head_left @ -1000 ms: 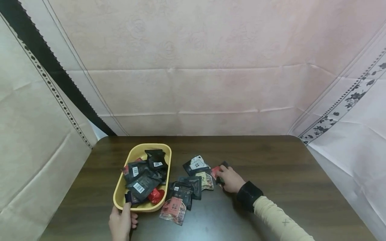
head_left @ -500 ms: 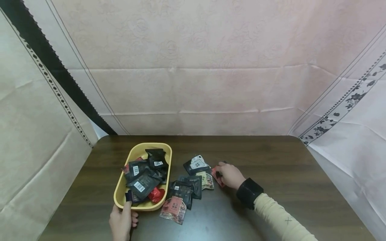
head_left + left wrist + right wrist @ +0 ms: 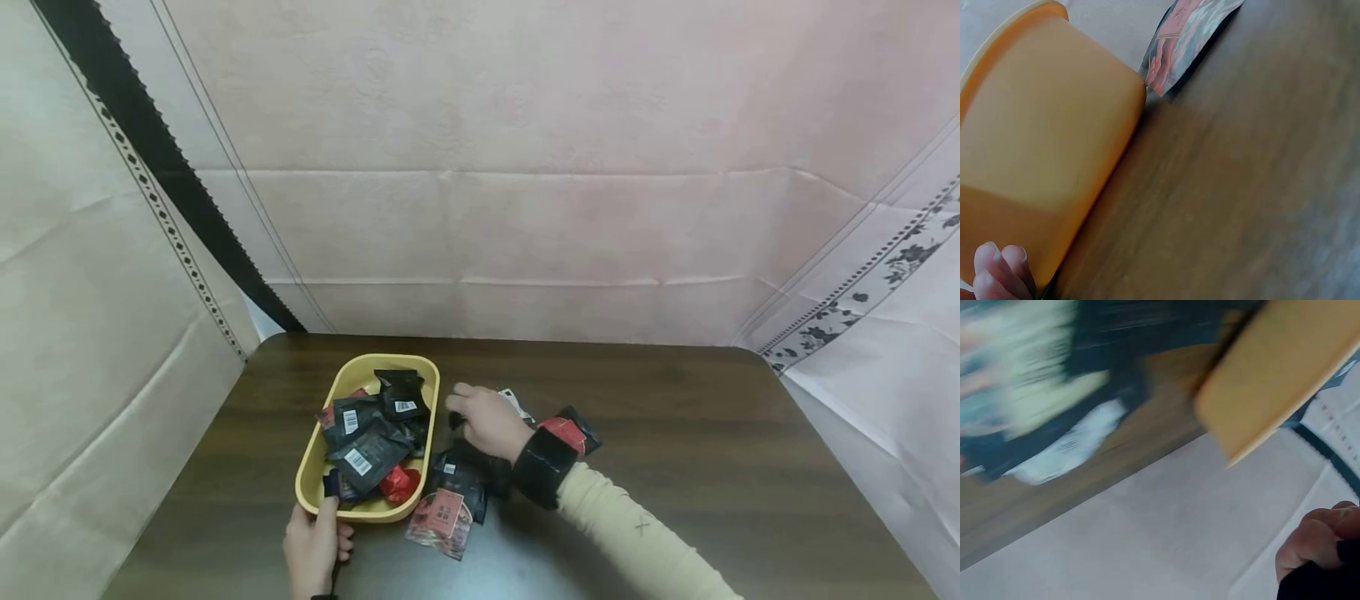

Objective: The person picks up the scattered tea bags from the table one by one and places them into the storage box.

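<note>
A yellow plastic basket (image 3: 1047, 119) already holding black foil packets (image 3: 378, 448) is being gripped by the left hand (image 3: 311, 546), a dark packet (image 3: 454, 420) being pinched by the right hand (image 3: 491, 422) — flat printed sachets (image 3: 441, 517) apparently awaiting gathering on the brown wooden table (image 3: 675, 442).

**Right grip swings across to the basket**

The right grip (image 3: 491, 419) has left the spot by the red-and-black packet (image 3: 566, 432) and is now just beside the rim of the yellow basket (image 3: 436, 404). A dark item (image 3: 454, 420) has travelled with its fingertips. That packet, formerly partly under the fingers, now shows more fully behind the grip, next to the black wristband (image 3: 545, 467). The white-labelled packet (image 3: 517, 403) and the green-labelled one (image 3: 1038, 369), both uncovered earlier in the head view, are now largely hidden beneath the grip.
</note>
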Action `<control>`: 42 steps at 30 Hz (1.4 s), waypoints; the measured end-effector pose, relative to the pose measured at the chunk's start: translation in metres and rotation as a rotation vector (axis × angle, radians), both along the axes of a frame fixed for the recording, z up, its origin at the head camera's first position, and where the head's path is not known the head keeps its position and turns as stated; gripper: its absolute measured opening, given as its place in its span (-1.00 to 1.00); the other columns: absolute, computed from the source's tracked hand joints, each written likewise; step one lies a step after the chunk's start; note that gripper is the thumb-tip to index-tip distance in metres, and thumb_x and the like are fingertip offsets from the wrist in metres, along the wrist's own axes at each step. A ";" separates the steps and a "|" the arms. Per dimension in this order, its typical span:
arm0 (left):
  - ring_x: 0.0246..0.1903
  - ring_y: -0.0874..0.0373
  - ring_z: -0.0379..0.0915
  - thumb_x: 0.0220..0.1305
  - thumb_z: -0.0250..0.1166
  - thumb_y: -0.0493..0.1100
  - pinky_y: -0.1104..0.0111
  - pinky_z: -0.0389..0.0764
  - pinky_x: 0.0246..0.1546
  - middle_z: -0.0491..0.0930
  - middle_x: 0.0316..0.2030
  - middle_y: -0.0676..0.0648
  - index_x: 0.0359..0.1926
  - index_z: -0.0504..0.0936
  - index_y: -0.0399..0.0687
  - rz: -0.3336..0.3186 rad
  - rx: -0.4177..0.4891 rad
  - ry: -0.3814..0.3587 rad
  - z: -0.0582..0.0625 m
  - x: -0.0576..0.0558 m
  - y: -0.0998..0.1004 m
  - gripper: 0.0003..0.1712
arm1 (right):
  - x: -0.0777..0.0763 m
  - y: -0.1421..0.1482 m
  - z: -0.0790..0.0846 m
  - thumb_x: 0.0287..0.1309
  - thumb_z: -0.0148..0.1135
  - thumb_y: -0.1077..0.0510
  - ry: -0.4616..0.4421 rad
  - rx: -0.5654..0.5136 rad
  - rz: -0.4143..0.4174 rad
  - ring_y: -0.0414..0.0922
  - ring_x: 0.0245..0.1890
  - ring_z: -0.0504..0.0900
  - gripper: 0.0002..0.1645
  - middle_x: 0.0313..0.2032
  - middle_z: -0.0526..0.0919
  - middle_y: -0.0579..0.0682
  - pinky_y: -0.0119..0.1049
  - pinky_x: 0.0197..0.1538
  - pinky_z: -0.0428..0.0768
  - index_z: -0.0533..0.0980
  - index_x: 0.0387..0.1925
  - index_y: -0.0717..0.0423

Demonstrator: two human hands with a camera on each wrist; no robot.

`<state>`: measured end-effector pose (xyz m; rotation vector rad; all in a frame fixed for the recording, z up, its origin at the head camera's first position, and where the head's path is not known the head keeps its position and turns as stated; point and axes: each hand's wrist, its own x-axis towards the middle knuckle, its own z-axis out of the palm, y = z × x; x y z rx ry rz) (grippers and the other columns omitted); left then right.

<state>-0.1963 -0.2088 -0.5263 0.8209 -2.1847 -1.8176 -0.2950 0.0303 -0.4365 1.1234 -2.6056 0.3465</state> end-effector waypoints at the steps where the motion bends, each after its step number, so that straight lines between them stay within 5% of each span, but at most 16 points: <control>1: -0.89 0.23 0.35 0.20 -0.04 -0.11 0.32 0.45 -0.92 0.47 -0.80 -0.04 -0.23 0.31 -0.31 -0.002 0.001 -0.002 0.000 0.000 0.000 -0.71 | 0.000 -0.009 0.001 -0.33 0.12 0.42 0.002 0.008 0.008 -0.14 -0.47 0.48 -0.63 -0.37 0.42 -0.08 -0.30 -0.44 0.51 0.50 -0.34 0.07; 8: -0.90 0.25 0.33 0.20 -0.03 -0.13 0.33 0.44 -0.93 0.46 -0.81 -0.05 -0.22 0.32 -0.31 0.002 0.009 0.010 0.000 0.000 0.002 -0.71 | 0.006 -0.066 0.003 -0.20 0.24 0.26 -0.074 0.092 0.052 -0.21 -0.35 0.44 -0.57 -0.26 0.39 -0.10 -0.48 -0.49 0.43 0.47 -0.16 -0.03; 11: -0.90 0.26 0.33 0.20 -0.02 -0.13 0.34 0.44 -0.93 0.46 -0.80 -0.05 -0.21 0.32 -0.31 0.001 0.017 0.009 0.000 -0.001 0.002 -0.72 | 0.009 -0.081 -0.001 -0.08 0.29 0.06 -0.109 0.125 0.081 -0.10 -0.05 0.45 -0.34 0.05 0.36 -0.04 -0.35 -0.16 0.53 0.33 0.14 -0.09; 14: -0.90 0.25 0.33 0.20 -0.02 -0.13 0.33 0.44 -0.93 0.46 -0.81 -0.05 -0.21 0.32 -0.31 -0.002 0.015 0.007 0.000 -0.001 0.002 -0.71 | 0.011 -0.088 -0.007 -0.11 0.30 -0.25 -0.127 0.142 0.105 0.11 0.28 0.12 0.06 0.37 -0.03 0.01 0.01 0.19 0.33 0.00 0.37 -0.15; 18: -0.90 0.24 0.34 0.20 -0.03 -0.12 0.33 0.45 -0.92 0.46 -0.81 -0.04 -0.21 0.31 -0.32 -0.010 0.002 0.001 0.001 -0.001 0.002 -0.70 | 0.012 -0.086 -0.011 -0.24 0.19 -0.47 -0.127 0.142 0.101 0.17 0.36 -0.23 0.28 0.40 -0.42 -0.04 0.23 0.20 0.15 -0.26 0.40 -0.23; 32: -0.88 0.21 0.36 0.20 -0.04 -0.11 0.32 0.46 -0.91 0.46 -0.80 -0.04 -0.22 0.31 -0.30 -0.008 0.014 -0.023 0.000 -0.001 -0.003 -0.71 | 0.011 -0.036 -0.017 -0.09 0.10 -0.45 -0.159 0.124 0.009 0.16 0.35 -0.25 0.14 0.40 -0.29 0.07 0.26 0.19 0.14 -0.18 0.40 -0.21; 42: -0.89 0.21 0.35 0.22 -0.03 -0.11 0.33 0.45 -0.92 0.46 -0.81 -0.02 -0.24 0.31 -0.30 -0.016 0.015 -0.009 0.000 -0.001 -0.001 -0.71 | -0.002 0.063 -0.045 -0.09 0.20 -0.35 -0.198 0.135 -0.146 0.23 0.33 -0.10 0.07 0.39 -0.18 0.12 0.35 0.12 0.15 -0.05 0.39 -0.18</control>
